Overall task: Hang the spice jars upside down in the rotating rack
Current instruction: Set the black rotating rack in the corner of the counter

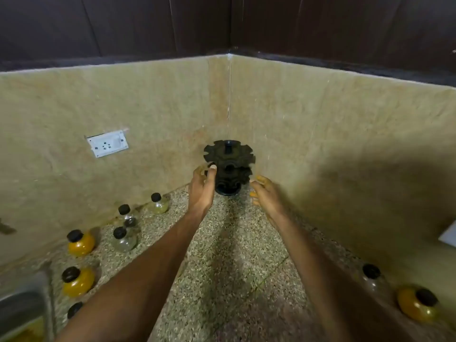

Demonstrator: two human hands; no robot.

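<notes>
The black rotating rack stands in the counter's far corner, with two notched tiers and no jar in any slot I can see. My left hand holds the left edge of the lower tier, thumb pressed on it. My right hand, blurred and with yellow-stained fingertips, hovers just right of the rack with fingers apart and nothing in it. Round spice jars with black lids stand upright on the left: two yellow ones and several clear ones. On the right stand a clear jar and a tilted yellow jar.
Speckled stone counter meets beige walls on two sides. A white socket is on the left wall. A steel sink sits at the bottom left. A white object juts in at the right edge.
</notes>
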